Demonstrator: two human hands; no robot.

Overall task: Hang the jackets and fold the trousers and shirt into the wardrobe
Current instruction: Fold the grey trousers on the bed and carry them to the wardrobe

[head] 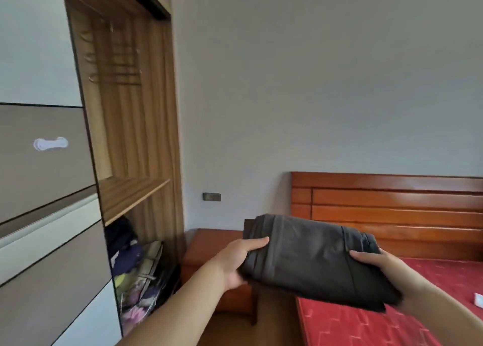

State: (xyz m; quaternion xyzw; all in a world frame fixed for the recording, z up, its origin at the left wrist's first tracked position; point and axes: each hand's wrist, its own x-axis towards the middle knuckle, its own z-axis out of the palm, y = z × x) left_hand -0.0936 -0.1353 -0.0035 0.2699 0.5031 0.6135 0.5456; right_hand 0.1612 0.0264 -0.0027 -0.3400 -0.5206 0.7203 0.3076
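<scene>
A folded dark grey garment (311, 259), likely the trousers, is held in the air between both hands, above the bed's corner. My left hand (239, 263) grips its left edge, thumb on top and fingers underneath. My right hand (376, 264) grips its right edge the same way. The open wardrobe (136, 136) stands to the left, with a bare wooden shelf (130, 196) at mid height and hangers (115, 66) on the rail above it. Below the shelf lies a pile of mixed clothes (136, 267).
A bed with a red patterned cover (366, 324) and a red-brown wooden headboard (392, 204) fills the right. A wooden bedside table (209, 243) stands between bed and wardrobe. Closed grey and white drawer fronts (44, 162) are at the far left.
</scene>
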